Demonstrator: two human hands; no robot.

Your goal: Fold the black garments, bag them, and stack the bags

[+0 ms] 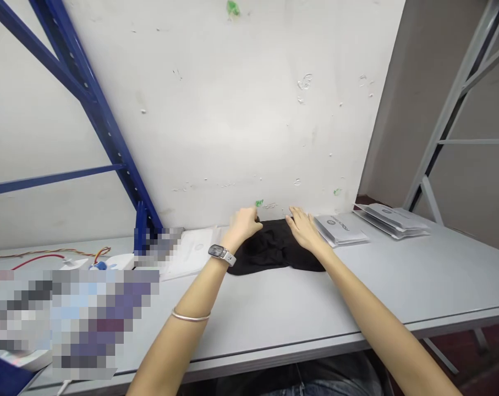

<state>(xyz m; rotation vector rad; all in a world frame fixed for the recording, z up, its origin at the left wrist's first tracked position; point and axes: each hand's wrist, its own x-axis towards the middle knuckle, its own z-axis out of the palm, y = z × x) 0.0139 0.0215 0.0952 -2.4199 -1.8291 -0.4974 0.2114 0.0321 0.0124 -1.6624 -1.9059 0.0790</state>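
Note:
A dark piece of cloth, a black garment (pixel 274 247), lies spread and slightly wrinkled on the table in front of me. At its far left edge my left hand (pixel 245 224) has curled fingers, with a bit of the black fabric between thumb and fingers. My right hand (pixel 303 228) rests on the far right part of the garment, fingers stretched out and flat. Which kind of garment it is, I cannot tell.
Printed pale plastic bags (pixel 342 230) lie right of the garment, with a further stack (pixel 393 220) beyond. Another pale bag (pixel 195 250) is on the left. A white board (pixel 249 110) rises behind the grey table (pixel 282 319). Cables and a blue frame (pixel 104 121) stand left.

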